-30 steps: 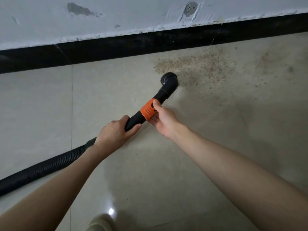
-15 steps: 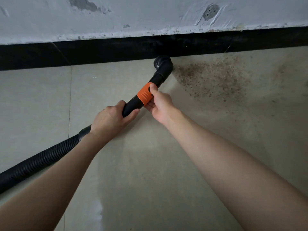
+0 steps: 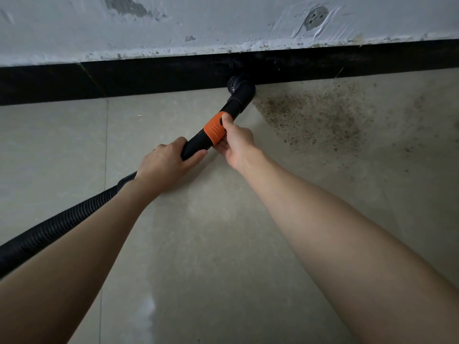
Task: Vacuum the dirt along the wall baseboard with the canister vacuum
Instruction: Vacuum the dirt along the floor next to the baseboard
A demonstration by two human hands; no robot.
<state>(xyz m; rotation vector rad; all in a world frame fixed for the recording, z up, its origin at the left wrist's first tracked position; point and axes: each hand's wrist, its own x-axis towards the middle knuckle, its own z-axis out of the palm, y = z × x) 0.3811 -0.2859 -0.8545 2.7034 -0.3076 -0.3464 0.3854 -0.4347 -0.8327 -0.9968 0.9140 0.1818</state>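
Left hand [image 3: 165,161] wrapped around black wand [image 3: 195,145], right hand [image 3: 237,142] pinching orange collar [image 3: 214,129]; elbow nozzle [image 3: 241,89] against black baseboard [image 3: 149,75], brown dirt [image 3: 315,115] just right on beige tile floor [image 3: 211,219], ribbed hose [image 3: 57,225] trailing left, chipped grey wall [image 3: 223,21] above.

Two hands, a left hand [image 3: 167,162] and right hand [image 3: 238,145]; one hose [image 3: 57,227]; one dirt patch [image 3: 315,117].

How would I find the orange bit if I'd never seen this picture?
Find the black baseboard under the wall, then the black vacuum nozzle touching it. Follow the tube down to the right hand, which pinches the orange collar. It's the only bright-coloured part on the black tube.
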